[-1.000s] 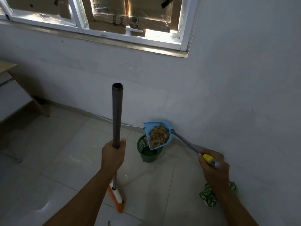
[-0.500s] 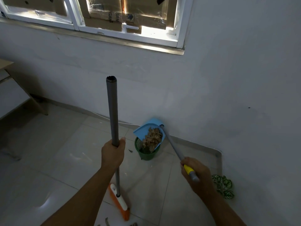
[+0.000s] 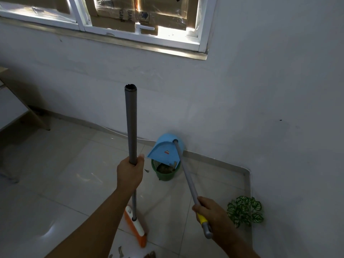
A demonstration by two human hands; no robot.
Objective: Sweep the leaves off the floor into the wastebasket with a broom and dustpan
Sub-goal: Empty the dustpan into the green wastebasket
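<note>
- The left hand [image 3: 130,174], at center frame, was wrapped around the grey broom handle [image 3: 131,123], thumb up along the pole, holding the broom upright.
- The broom's orange and white head [image 3: 135,227] rested on the tiled floor [image 3: 74,174] at lower center, just below that hand.
- The right hand [image 3: 211,214], at lower right, gripped the dustpan's long handle [image 3: 186,175] near its yellow sleeve [image 3: 202,218].
- The blue dustpan [image 3: 164,148] was tipped steeply over the green wastebasket [image 3: 165,173], its open edge down at the basket's rim, right of center near the base of the wall [image 3: 260,90].
- Brown leaves [image 3: 164,168] lay inside the wastebasket; a few clung at the dustpan's lower edge.
- One leaf scrap [image 3: 146,170] lay on the floor just left of the basket, and several more leaf bits [image 3: 120,251] sat at the bottom edge of the frame beside the broom head.
- A green-and-white leafy sprig [image 3: 244,210] lay on the floor at lower right, near the wall.
- A window [image 3: 130,19] ran across the top of the frame, and a desk [image 3: 11,112] edge showed at the left.
</note>
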